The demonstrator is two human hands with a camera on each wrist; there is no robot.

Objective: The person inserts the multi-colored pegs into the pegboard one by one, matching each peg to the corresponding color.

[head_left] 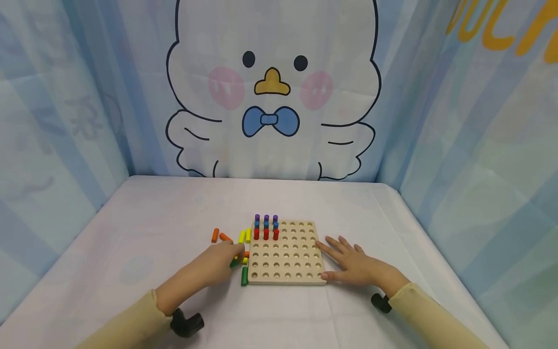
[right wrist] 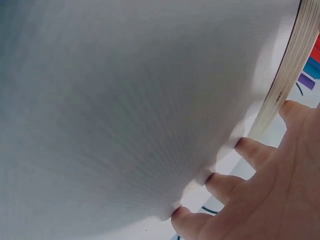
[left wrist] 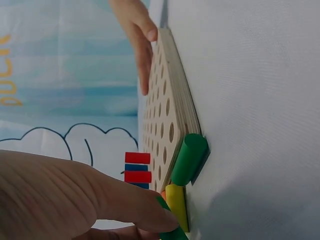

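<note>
A wooden pegboard [head_left: 286,281] lies on the table. Its far left holes hold three red pegs [head_left: 266,234], three blue pegs [head_left: 266,225] and three purple pegs [head_left: 266,217], all upright. Beside the board's left edge, my left hand [head_left: 218,261] pinches a green peg [left wrist: 172,231] between thumb and fingers. Close to it a second green peg [left wrist: 190,157] lies along the board's side, with a yellow peg [left wrist: 176,202] behind. My right hand [head_left: 355,265] has its fingers spread; thumb and index finger touch the board's right edge, and other fingertips rest on the cloth.
Loose orange pegs [head_left: 215,235] and yellow pegs [head_left: 248,235] lie left of the board, some partly hidden by the left hand. White cloth covers the table [head_left: 174,203]. Printed curtains [head_left: 270,155] hang behind and at both sides.
</note>
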